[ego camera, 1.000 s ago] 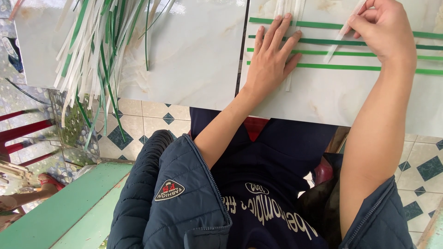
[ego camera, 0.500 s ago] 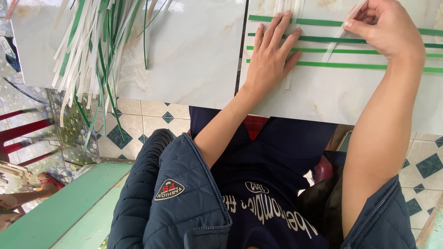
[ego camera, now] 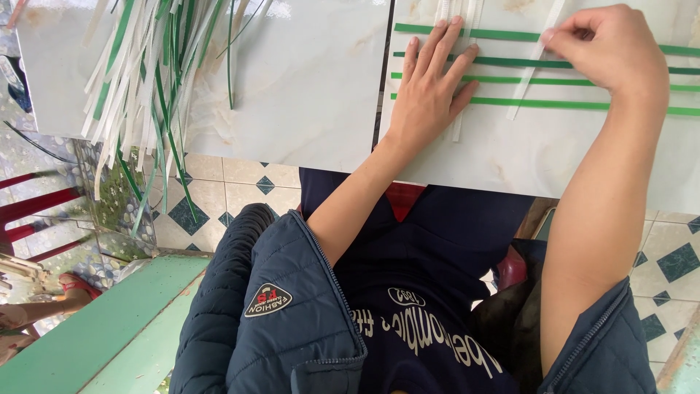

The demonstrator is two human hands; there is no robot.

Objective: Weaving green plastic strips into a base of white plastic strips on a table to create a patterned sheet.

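My right fingers (ego camera: 565, 33) are pinched shut on a white strip (ego camera: 526, 76), holding it near its upper end while it runs down and to the left across the green strips (ego camera: 510, 102). The rest of my right hand (ego camera: 609, 55) curls over the pinch, so I cannot tell how much of the strip sits inside it. My left hand (ego camera: 430, 95) lies flat and spread, fingers straight, pressing down on the green strips and on two more white strips (ego camera: 457, 125) that poke out just below my palm; it grips nothing.

The risk I see is the weave slipping. If my left palm lifts or slides, the four green strips could drift out of parallel on the glossy tile (ego camera: 583, 160). If I pull too sharply, the thin white strip could kink or drag a green one sideways.

Well apart to the left, a loose bundle (ego camera: 146, 80) of green and white strips hangs over the other tile (ego camera: 306, 95).
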